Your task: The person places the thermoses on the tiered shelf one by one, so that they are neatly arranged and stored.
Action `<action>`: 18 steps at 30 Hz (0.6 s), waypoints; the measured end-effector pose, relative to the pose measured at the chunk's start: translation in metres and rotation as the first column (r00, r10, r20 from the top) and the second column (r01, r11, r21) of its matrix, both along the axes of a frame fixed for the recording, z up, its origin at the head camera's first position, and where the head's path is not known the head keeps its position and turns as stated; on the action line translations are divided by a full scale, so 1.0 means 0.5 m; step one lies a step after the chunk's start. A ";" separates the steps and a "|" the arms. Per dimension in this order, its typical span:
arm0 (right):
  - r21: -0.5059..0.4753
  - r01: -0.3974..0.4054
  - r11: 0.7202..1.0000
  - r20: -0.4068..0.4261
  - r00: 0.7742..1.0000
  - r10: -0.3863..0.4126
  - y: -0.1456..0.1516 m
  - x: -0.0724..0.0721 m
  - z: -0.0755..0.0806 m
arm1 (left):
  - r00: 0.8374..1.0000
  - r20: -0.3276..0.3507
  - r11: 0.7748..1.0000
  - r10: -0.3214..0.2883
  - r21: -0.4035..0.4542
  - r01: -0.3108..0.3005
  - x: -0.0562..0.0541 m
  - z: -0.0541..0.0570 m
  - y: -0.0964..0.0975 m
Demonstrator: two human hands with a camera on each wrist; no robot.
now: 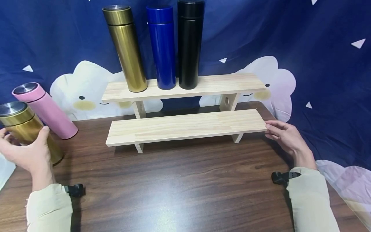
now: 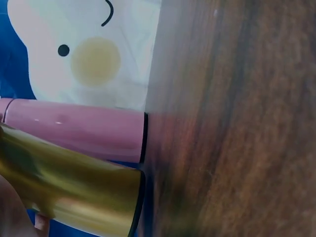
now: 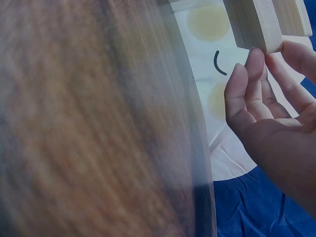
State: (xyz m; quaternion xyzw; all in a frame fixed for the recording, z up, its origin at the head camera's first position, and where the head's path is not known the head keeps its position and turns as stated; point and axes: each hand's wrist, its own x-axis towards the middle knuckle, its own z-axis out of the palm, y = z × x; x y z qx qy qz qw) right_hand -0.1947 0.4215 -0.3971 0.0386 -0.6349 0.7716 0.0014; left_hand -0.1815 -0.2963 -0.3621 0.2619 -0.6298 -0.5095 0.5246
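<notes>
The left hand [image 1: 27,154], stretched sideways, grasps the nearer gold bottle [image 1: 26,130]; the right hand [image 1: 285,137], extended forward, pinches the lower shelf [image 1: 185,127]

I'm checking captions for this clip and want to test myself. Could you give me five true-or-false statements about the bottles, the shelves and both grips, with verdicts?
1. The left grip holds a gold bottle. True.
2. On the upper shelf, a blue bottle stands between another gold bottle and a black bottle. True.
3. The pink bottle stands on the upper shelf. False: it is off to the left, beside the held gold bottle.
4. The right grip is on the black bottle. False: it touches the right end of the lower shelf.
5. The backdrop cloth is blue with white clouds. True.
</notes>
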 end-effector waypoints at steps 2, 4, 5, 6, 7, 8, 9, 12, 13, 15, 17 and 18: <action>-0.001 0.001 1.000 0.001 1.000 -0.001 0.000 0.000 0.001 | 1.000 0.009 1.000 0.002 -0.030 -0.002 -0.003 -0.002 -0.002; -0.003 0.002 1.000 0.002 1.000 -0.002 0.000 -0.001 0.001 | 1.000 0.028 0.998 0.004 -0.059 -0.002 -0.006 -0.007 -0.007; -0.004 0.002 1.000 0.002 1.000 -0.002 0.000 -0.001 0.001 | 0.999 0.033 0.997 0.003 -0.076 0.000 -0.008 -0.010 -0.010; -0.006 0.001 1.000 0.002 1.000 -0.001 0.000 -0.001 0.001 | 0.999 0.043 0.996 0.000 -0.093 0.004 -0.009 -0.013 -0.013; -0.007 0.000 1.000 0.002 1.000 0.000 0.001 -0.001 0.000 | 0.999 0.045 0.994 -0.001 -0.112 0.006 -0.011 -0.016 -0.015; -0.007 -0.002 1.000 0.001 1.000 0.002 0.001 -0.001 0.000 | 0.999 0.052 0.990 -0.001 -0.138 0.008 -0.012 -0.019 -0.018; -0.009 -0.004 1.000 0.001 1.000 0.004 0.001 -0.001 0.000 | 0.998 0.055 0.987 -0.007 -0.163 0.016 -0.013 -0.021 -0.019; -0.009 -0.004 1.000 -0.003 1.000 0.004 0.002 -0.001 -0.001 | 0.998 0.066 0.970 -0.022 -0.241 0.037 -0.015 -0.025 -0.023; -0.007 -0.004 1.000 -0.005 1.000 0.004 0.002 -0.001 -0.001 | 0.998 0.066 0.963 -0.023 -0.266 0.040 -0.016 -0.026 -0.023; -0.004 -0.002 1.000 -0.005 1.000 0.002 0.003 -0.001 -0.001 | 0.997 0.075 0.952 -0.024 -0.302 0.046 -0.018 -0.027 -0.022; 0.000 -0.001 1.000 -0.005 1.000 0.001 0.003 -0.001 -0.002 | 0.996 0.083 0.946 -0.014 -0.321 0.041 -0.020 -0.029 -0.020; 0.002 -0.001 1.000 -0.004 1.000 0.001 0.003 -0.002 -0.002 | 0.996 0.087 0.944 -0.009 -0.327 0.037 -0.020 -0.029 -0.018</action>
